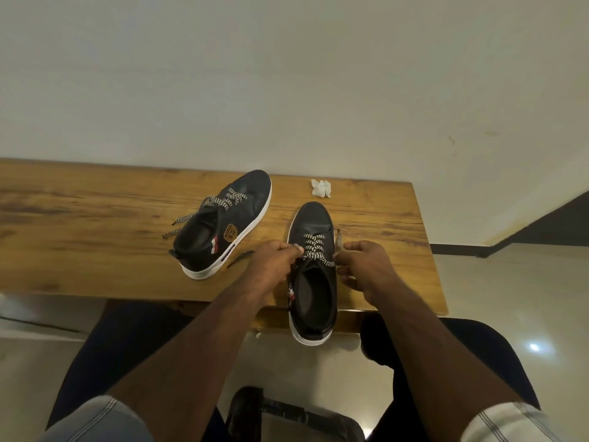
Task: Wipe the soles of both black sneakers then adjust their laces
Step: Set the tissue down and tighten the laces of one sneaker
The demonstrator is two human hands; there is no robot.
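Observation:
Two black sneakers with white soles stand upright on a wooden table (95,237). The near sneaker (314,282) sits at the table's front edge, heel hanging over it, toe pointing away. My left hand (275,264) pinches its black-and-white laces (314,247) at the left side of the tongue. My right hand (363,266) holds the lace on the right side, fingers curled; one lace end sticks up beside its thumb. The far sneaker (226,221) lies to the left, turned at an angle, its laces loose and trailing over the table.
A crumpled white tissue (321,188) lies near the table's back edge by the wall. My knees in dark trousers are under the front edge. The table's right end is close to my right hand. A dark stool part shows on the floor below.

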